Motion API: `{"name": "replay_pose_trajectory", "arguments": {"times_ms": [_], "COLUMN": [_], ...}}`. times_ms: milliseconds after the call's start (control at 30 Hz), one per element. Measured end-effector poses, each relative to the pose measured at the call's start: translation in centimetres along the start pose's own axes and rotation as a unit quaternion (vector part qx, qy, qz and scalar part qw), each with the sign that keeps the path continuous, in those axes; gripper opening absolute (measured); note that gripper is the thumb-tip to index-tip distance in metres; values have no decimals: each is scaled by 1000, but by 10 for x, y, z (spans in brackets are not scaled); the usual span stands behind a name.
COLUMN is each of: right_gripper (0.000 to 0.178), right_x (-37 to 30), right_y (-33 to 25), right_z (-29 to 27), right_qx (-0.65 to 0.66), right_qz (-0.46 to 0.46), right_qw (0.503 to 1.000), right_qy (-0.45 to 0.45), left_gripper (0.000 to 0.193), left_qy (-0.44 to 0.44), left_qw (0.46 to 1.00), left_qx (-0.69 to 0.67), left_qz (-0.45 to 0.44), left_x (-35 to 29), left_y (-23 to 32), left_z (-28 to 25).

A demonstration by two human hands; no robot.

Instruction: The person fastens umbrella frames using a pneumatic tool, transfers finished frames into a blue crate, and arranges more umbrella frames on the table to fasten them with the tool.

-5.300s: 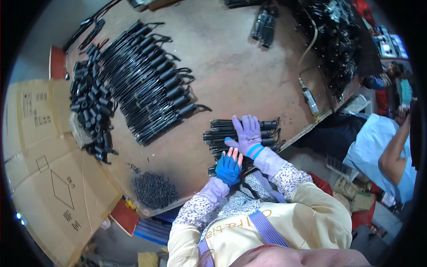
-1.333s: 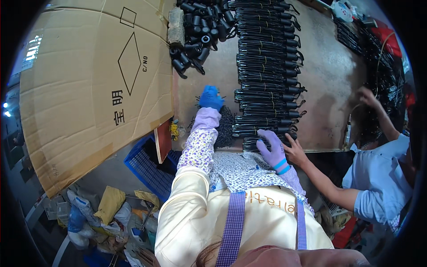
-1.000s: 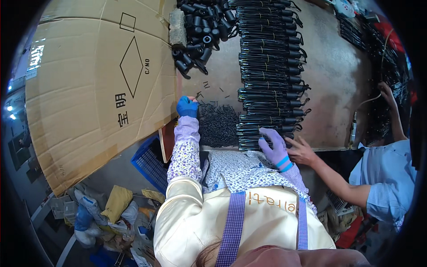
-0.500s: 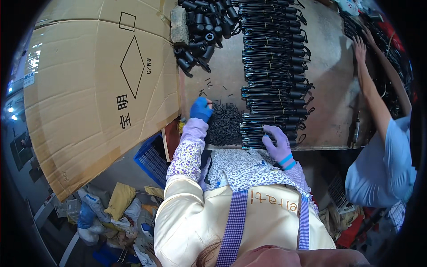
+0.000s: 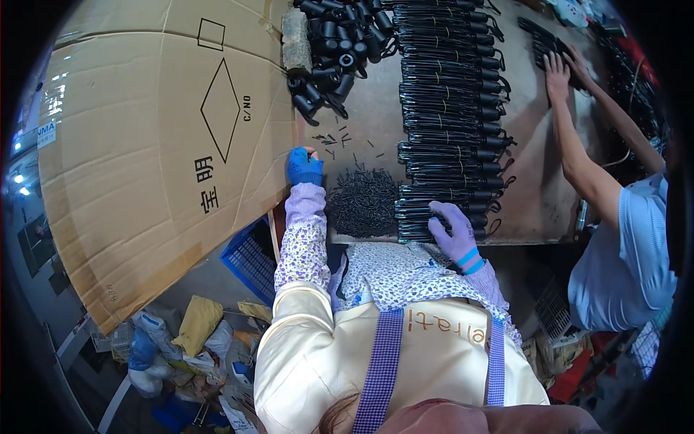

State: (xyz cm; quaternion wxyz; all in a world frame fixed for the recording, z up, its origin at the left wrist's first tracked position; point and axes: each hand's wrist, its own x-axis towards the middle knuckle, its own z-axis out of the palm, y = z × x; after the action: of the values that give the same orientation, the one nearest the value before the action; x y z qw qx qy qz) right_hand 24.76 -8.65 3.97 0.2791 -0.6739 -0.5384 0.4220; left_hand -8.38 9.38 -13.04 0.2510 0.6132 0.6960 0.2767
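Note:
My left hand (image 5: 305,166), in a blue glove with bare fingertips, is closed beside the cardboard flap. Whatever its fingers hold, if anything, is hidden. To its lower right lies a heap of small black pins (image 5: 363,204), with several loose pins (image 5: 332,139) scattered beyond. My right hand (image 5: 454,233), in a purple glove, curls its thumb and fingers around an umbrella frame (image 5: 419,230) at the near end of a long row. The row's folded umbrella frames (image 5: 437,108) have thin dark rods, black handles with loops, and some yellow bands.
A large open cardboard box (image 5: 159,145) rises on the left. Loose black handles (image 5: 347,43) are piled at the back beside a rough block (image 5: 296,42). On the right, a co-worker's hands (image 5: 560,72) touch dark frames. A blue crate (image 5: 249,260) stands below the table edge.
My left hand has moved left, away from the pin heap, and more loose pins lie beyond it. My right hand stays on the frame. The co-worker's hands have shifted left with dark frames.

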Motion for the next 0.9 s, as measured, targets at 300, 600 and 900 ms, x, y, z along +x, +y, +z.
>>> {"name": "replay_pose_trajectory", "arguments": {"times_ms": [300,600,900], "right_gripper": [34,35,35], "right_x": [1,1,2], "right_y": [-2,-2,-4], "right_z": [-1,-3,-1], "right_qx": [-3,-14,-13], "right_qz": [6,13,-5], "right_qw": [1000,1000,1000], "right_qy": [0,-16,-12], "left_gripper": [18,21,23], "left_qy": [32,48,-1], "left_qw": [990,982,993], "left_qx": [-38,-21,71], "left_qz": [-131,-181,-92], "left_x": [12,28,53], "left_y": [8,23,14], "left_z": [10,26,20]}}
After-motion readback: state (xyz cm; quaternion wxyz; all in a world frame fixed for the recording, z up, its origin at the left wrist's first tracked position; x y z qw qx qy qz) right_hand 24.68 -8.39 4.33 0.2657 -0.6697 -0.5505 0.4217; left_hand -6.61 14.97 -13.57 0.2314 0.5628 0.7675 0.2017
